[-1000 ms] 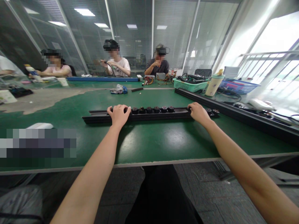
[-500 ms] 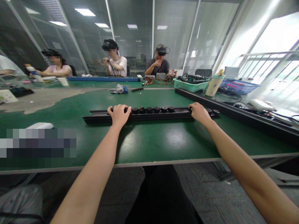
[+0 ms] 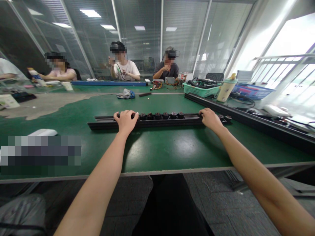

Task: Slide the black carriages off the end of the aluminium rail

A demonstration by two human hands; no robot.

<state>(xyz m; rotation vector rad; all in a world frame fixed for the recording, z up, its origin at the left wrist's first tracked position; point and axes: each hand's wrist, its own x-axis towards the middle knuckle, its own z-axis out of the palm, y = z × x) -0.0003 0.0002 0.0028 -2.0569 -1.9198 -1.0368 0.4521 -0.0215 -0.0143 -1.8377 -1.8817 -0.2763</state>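
The left hand [image 3: 126, 120] arches over the black rail [image 3: 157, 123] on the green worktop [image 3: 167, 150], thumb and fingers parted across its top. The right hand [image 3: 210, 118] curls at the rail's other end, fingertips touching it; whether they pinch anything, I cannot tell.

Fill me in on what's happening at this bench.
Someone has both bare hands on a long black rail lying across the green table. The left hand grips it left of a row of small round black parts seated in its channel; the right hand is near its right end. What lies under the fingers is hidden. Across the table, other people sit wearing headsets, one holding a dark cable.
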